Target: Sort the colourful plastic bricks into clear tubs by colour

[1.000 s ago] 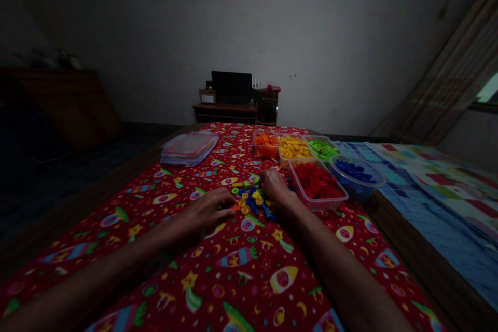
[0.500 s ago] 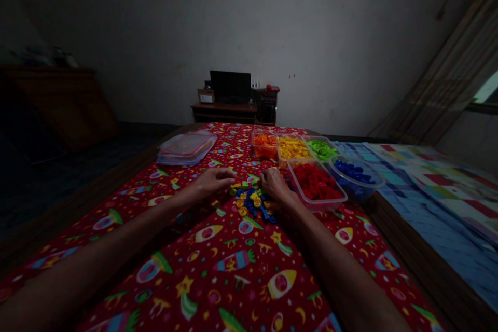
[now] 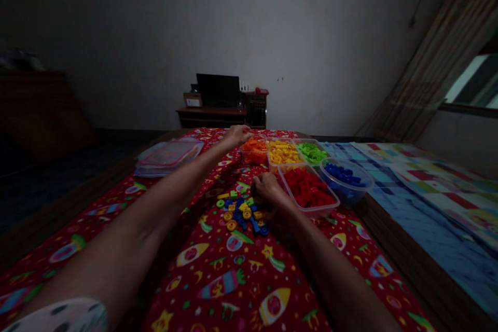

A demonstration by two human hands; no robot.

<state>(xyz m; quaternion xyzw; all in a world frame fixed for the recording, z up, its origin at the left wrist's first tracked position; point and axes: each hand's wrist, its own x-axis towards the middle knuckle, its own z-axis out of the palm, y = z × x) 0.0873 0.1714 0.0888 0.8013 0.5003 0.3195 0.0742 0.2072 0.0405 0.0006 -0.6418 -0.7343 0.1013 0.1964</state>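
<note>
My left hand (image 3: 238,136) is above the back left rim of a clear box of orange plastic pieces (image 3: 254,150). Its fingers are pinched together, and whatever may be between them is too small to see. A mixed pile of small toy building pieces (image 3: 243,212), mainly blue, yellow and green, lies on the red patterned tablecloth (image 3: 212,282). At the pile's right back edge is my right hand (image 3: 268,188), fingers curled downward. Its fingertips are partly hidden, so any piece in them cannot be made out.
Beside the orange box stand boxes of yellow pieces (image 3: 284,151), green pieces (image 3: 311,152) and red pieces (image 3: 307,187). A round tub (image 3: 346,179) holds blue pieces. Stacked clear lids (image 3: 169,155) lie at the left. A monitor (image 3: 218,90) stands on a desk behind.
My left hand has moved from the pile's left side forward and right to the orange box. My right hand stays by the pile. The view has turned slightly right.
</note>
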